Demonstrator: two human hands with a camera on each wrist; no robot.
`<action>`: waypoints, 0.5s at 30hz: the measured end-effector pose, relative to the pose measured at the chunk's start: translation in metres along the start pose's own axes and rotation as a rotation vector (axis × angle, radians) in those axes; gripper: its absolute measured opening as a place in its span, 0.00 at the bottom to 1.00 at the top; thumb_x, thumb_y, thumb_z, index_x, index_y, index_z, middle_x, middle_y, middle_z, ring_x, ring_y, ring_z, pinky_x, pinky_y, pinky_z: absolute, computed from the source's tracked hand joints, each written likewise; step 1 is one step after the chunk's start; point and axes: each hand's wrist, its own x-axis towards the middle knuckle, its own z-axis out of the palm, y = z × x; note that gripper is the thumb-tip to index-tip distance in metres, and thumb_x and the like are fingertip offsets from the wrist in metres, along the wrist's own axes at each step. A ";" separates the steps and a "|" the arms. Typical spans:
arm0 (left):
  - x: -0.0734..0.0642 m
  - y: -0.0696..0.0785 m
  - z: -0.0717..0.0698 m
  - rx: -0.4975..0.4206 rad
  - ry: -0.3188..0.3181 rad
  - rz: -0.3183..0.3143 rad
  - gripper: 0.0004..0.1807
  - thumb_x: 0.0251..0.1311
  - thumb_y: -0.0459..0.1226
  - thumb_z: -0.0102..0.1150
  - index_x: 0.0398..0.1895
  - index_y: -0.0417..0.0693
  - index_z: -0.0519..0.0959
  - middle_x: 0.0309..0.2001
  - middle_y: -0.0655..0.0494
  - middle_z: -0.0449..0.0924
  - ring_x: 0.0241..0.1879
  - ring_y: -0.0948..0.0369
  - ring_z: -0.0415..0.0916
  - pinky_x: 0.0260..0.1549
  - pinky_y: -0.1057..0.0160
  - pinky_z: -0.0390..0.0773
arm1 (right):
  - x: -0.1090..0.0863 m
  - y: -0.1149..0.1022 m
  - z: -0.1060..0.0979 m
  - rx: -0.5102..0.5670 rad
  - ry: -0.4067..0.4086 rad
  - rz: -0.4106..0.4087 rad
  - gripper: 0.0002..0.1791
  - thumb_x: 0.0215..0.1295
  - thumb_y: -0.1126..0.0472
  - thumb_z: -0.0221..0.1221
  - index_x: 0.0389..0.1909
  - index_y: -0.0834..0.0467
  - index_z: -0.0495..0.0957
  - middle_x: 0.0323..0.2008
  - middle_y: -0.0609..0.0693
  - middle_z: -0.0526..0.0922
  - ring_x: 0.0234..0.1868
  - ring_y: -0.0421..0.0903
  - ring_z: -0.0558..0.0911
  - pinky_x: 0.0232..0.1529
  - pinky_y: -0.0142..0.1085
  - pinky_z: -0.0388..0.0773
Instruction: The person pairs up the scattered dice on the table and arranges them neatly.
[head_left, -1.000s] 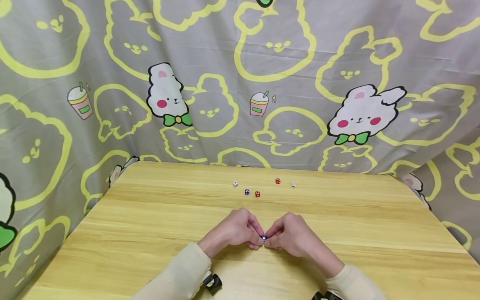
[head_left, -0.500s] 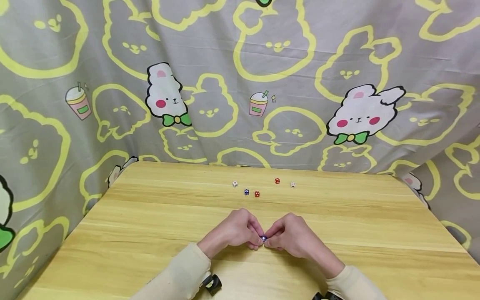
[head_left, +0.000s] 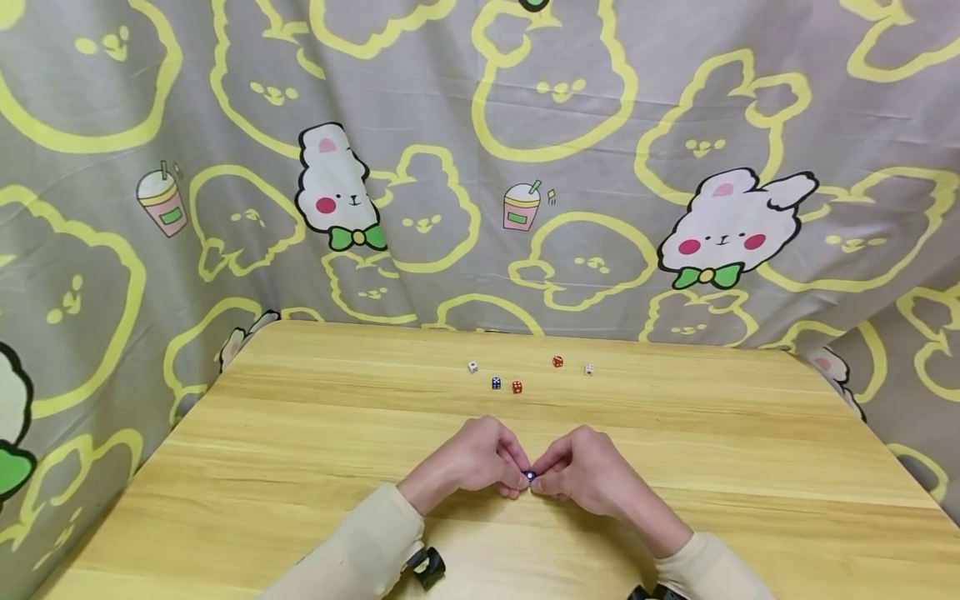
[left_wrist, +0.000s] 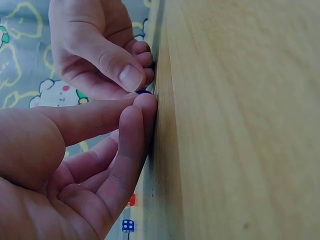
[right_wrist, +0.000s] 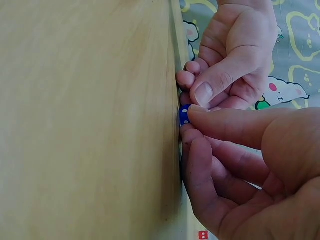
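Observation:
A blue die with white pips [right_wrist: 184,114] sits between both hands, low at the wooden table [head_left: 300,467]. My left hand [head_left: 480,454] pinches it from the left with thumb and fingertips. From the other side my right hand [head_left: 588,471] pinches the same die, the two sets of fingertips meeting around it. In the left wrist view only a sliver of the blue die [left_wrist: 144,92] shows past the fingers. Most of its faces are covered by the fingertips.
Farther back lie a blue die [head_left: 497,383] beside a red die [head_left: 517,387], a white die [head_left: 472,367], another red die [head_left: 557,362] and another white die [head_left: 588,370]. A patterned grey curtain [head_left: 450,192] hangs behind the table.
Both hands stay at the same spot around the blue die. The whole head view has shifted very slightly; the other dice lie as before.

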 end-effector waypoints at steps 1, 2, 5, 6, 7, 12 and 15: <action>0.000 0.000 0.000 -0.001 0.000 -0.002 0.07 0.55 0.21 0.73 0.30 0.38 0.86 0.25 0.46 0.88 0.22 0.61 0.84 0.27 0.63 0.88 | 0.000 0.000 0.000 0.001 0.000 -0.001 0.06 0.54 0.64 0.79 0.30 0.54 0.91 0.22 0.45 0.89 0.23 0.39 0.82 0.24 0.32 0.77; 0.000 0.000 0.000 -0.001 0.000 -0.004 0.07 0.55 0.21 0.73 0.30 0.38 0.86 0.25 0.46 0.88 0.22 0.61 0.84 0.27 0.63 0.88 | 0.000 0.000 0.000 0.001 0.000 -0.001 0.05 0.54 0.64 0.79 0.30 0.54 0.91 0.22 0.45 0.88 0.23 0.39 0.82 0.24 0.32 0.77; 0.000 0.000 0.000 -0.002 -0.001 -0.005 0.07 0.55 0.21 0.73 0.30 0.38 0.86 0.25 0.46 0.88 0.21 0.61 0.84 0.27 0.63 0.88 | 0.000 0.000 0.001 0.001 0.000 -0.001 0.05 0.54 0.65 0.79 0.30 0.54 0.91 0.22 0.45 0.89 0.23 0.39 0.82 0.24 0.32 0.77; 0.000 0.000 0.000 -0.001 -0.001 -0.004 0.07 0.55 0.21 0.73 0.30 0.38 0.86 0.25 0.46 0.88 0.21 0.61 0.84 0.27 0.63 0.88 | 0.000 0.000 0.001 0.000 0.000 0.000 0.05 0.54 0.65 0.79 0.30 0.54 0.91 0.23 0.45 0.89 0.23 0.39 0.82 0.24 0.32 0.77; 0.000 0.000 0.000 0.000 -0.002 -0.003 0.07 0.55 0.21 0.73 0.30 0.38 0.86 0.25 0.47 0.88 0.21 0.61 0.83 0.27 0.63 0.88 | 0.000 0.000 0.001 -0.001 0.001 0.001 0.06 0.54 0.65 0.79 0.30 0.54 0.91 0.23 0.45 0.89 0.23 0.39 0.82 0.24 0.32 0.77; 0.001 0.000 -0.001 0.008 -0.004 0.004 0.07 0.55 0.21 0.73 0.30 0.38 0.86 0.24 0.47 0.88 0.21 0.61 0.83 0.27 0.63 0.87 | 0.000 0.000 0.001 -0.005 0.002 0.001 0.06 0.54 0.65 0.79 0.30 0.54 0.91 0.22 0.45 0.88 0.23 0.39 0.82 0.24 0.32 0.77; 0.000 0.000 -0.001 0.015 -0.002 0.004 0.07 0.55 0.21 0.73 0.30 0.38 0.86 0.24 0.48 0.88 0.21 0.61 0.84 0.27 0.63 0.87 | 0.001 0.000 0.001 -0.004 -0.001 -0.004 0.06 0.54 0.65 0.79 0.30 0.54 0.91 0.22 0.45 0.88 0.23 0.39 0.82 0.24 0.32 0.77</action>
